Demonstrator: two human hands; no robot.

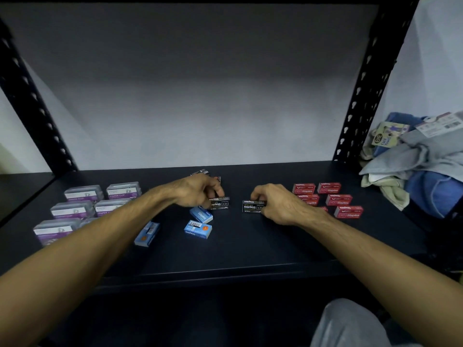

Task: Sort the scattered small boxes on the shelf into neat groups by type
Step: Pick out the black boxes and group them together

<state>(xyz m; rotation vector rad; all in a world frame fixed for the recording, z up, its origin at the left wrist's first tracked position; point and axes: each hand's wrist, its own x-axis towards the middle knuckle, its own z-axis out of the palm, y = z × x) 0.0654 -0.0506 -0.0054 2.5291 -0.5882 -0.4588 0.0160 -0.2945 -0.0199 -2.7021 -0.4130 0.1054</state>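
Head view. Dark shelf (pixel 238 246), both hands at its middle. Landmark: the black staple box (pixel 253 206) under the right hand (pixel 273 204).

Right hand: fingers curled over that box's right end, gripping it on the shelf surface. Left hand (pixel 198 194): closed on a second black staple box (pixel 220 203), just left of the landmark, the two boxes apart by a small gap. More black boxes (pixel 204 173) lie behind and left of the landmark, partly hidden by the left hand; count unclear.

Right of the landmark: red staple boxes (pixel 329 188) in tidy rows, one partly hidden behind the right wrist. This group looks done.

Far left of the landmark: clear paper clip boxes (pixel 74 211) with purple labels, in neat rows. Also looks done.

Left and in front of the landmark: blue staple boxes (pixel 198 229), three in sight, at odd angles and well apart from one another. Not yet grouped.

Judgement: roughly halfway or a little over. Black boxes are being gathered now; blue ones remain.
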